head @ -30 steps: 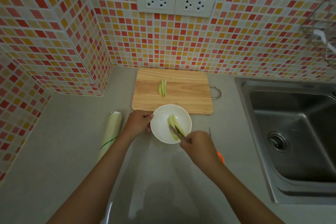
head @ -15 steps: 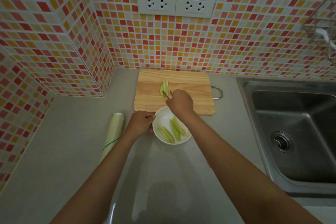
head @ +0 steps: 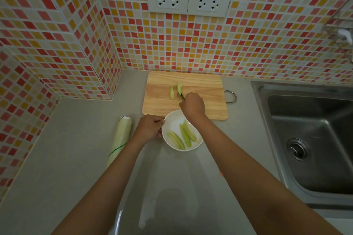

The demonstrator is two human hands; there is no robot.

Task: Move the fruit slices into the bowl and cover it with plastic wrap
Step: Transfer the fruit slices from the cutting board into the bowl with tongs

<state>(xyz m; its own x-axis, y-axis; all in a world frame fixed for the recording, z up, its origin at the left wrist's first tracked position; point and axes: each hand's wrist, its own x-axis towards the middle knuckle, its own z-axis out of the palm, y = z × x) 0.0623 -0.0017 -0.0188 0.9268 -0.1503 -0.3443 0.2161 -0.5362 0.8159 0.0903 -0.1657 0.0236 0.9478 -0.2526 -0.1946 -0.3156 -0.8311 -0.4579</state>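
Observation:
A white bowl [head: 172,119] stands on the grey counter just in front of the wooden cutting board [head: 206,101] and holds several green fruit slices [head: 185,135]. My left hand [head: 150,127] grips the bowl's left rim. My right hand [head: 193,106] reaches over the bowl and is closed on small dark tongs [head: 181,97]. The tongs' tips meet the near end of one green slice [head: 179,88] on the board. A second slice [head: 172,93] lies just left of it, a little apart. A roll of plastic wrap [head: 120,139] lies left of my left hand.
A steel sink [head: 305,139] fills the right side, its rim close to my right forearm. Tiled walls close off the back and left. The board's metal handle [head: 232,97] sticks out to the right. A speck of orange [head: 221,173] shows under my right forearm.
My right hand dropped slices into the bowl, then moved from the bowl up to the board. The two slices there have come apart, the right one shifted farther back.

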